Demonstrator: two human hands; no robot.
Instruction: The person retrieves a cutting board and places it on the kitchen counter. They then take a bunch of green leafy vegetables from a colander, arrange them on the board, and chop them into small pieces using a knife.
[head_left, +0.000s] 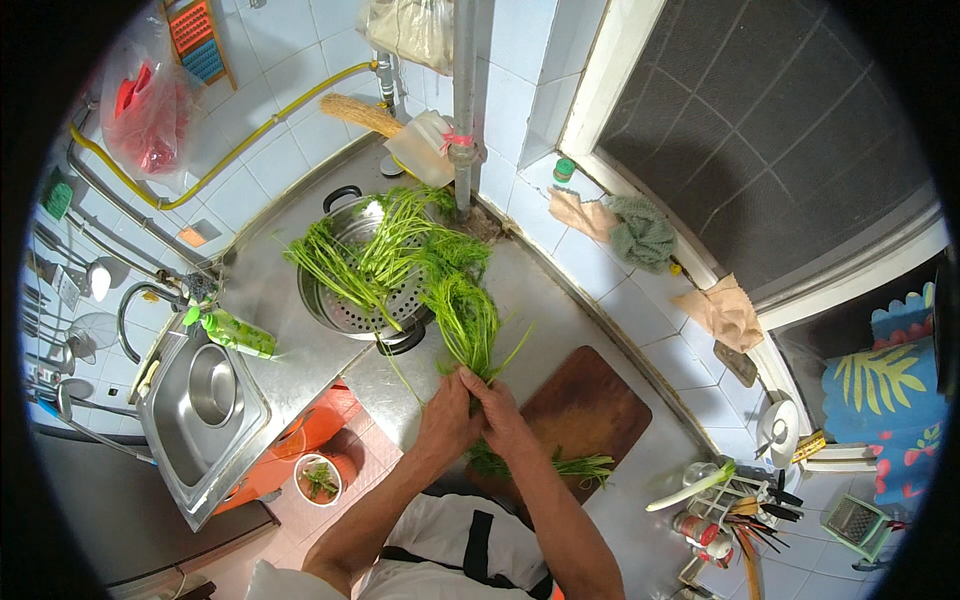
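My left hand (450, 412) and my right hand (496, 409) meet over the counter, closed around the stem ends of a bunch of feathery greens (466, 319), dill or fennel fronds. The lower stems are hidden inside my fingers. The bunch's leafy end points away from me, beside a steel steamer pot (307, 300) with black handles. More greens (382, 247) lie across its perforated insert and hang over the rim. Under my right forearm is a brown wooden cutting board (592, 401), with another small bundle of greens (585, 469) across its near end.
A sink (187, 465) with a steel bowl (212, 384) and a green bottle (238, 335) stand to the left. Below, a bin (324, 480) holds green scraps. A utensil rack (739, 495) with knives and a scallion (690, 486) is at right; a vertical pipe (464, 97) rises behind.
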